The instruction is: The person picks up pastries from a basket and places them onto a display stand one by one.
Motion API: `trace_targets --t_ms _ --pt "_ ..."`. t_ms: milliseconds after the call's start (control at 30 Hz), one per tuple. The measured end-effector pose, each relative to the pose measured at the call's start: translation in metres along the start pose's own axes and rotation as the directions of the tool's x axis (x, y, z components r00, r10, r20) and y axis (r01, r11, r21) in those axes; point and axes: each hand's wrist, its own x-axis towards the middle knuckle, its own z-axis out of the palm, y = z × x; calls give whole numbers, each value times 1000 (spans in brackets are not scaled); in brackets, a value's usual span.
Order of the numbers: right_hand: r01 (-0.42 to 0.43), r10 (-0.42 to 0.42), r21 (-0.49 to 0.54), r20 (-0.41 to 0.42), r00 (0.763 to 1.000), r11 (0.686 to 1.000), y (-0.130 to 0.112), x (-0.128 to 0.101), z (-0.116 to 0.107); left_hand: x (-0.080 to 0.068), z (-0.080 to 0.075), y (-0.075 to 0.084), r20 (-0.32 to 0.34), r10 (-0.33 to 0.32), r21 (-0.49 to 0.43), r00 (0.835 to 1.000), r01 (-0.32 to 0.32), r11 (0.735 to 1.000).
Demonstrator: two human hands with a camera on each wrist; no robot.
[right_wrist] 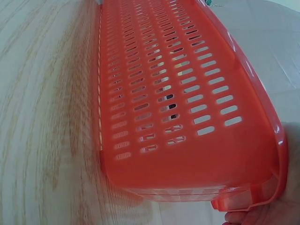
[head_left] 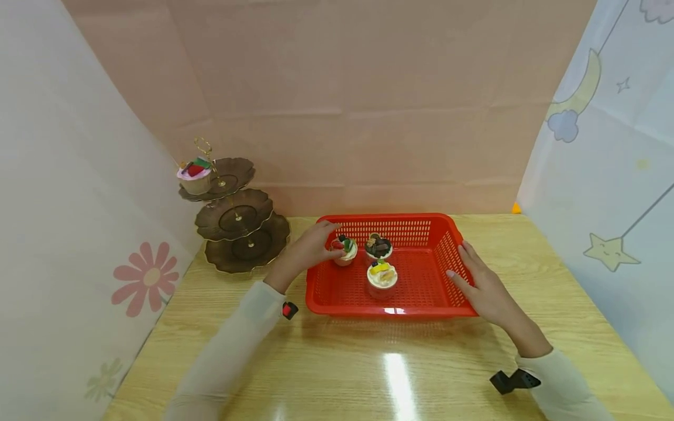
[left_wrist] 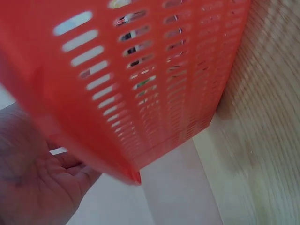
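Observation:
My left hand reaches over the left rim of a red plastic basket, thumb and fingers spread about a small cupcake topped with green and red pieces. In the left wrist view the fingertips are hidden behind the basket's rim. Beside that cupcake stand a chocolate-topped cupcake and, nearer me, a cream cupcake with yellow fruit. On the right, my right hand holds the basket's rim, with the thumb inside and the fingers along the edge.
A three-tier stand with dark scalloped plates stands at the back left. On its top plate sits a pink-frosted cupcake. Fabric walls enclose the wooden table at the back and both sides. A small orange piece is at the back right.

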Motion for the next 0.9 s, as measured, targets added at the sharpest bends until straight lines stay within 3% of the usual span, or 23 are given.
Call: trace_targets --t_ms 133,333,467,900 --pt "-5 5 -1 4 1000 1000 0 0 2 4 5 1 23 -14 4 1000 14 1000" --pt "-18 18 -5 12 1000 1000 -1 0 0 11 7 -1 4 41 156 999 -41 987" --pt "-22 22 -10 15 1000 1000 -1 -1 -2 17 8 1 27 53 210 998 -58 976" --pt "-11 11 -18 14 1000 1000 0 0 -1 26 8 12 97 -30 242 995 6 970"
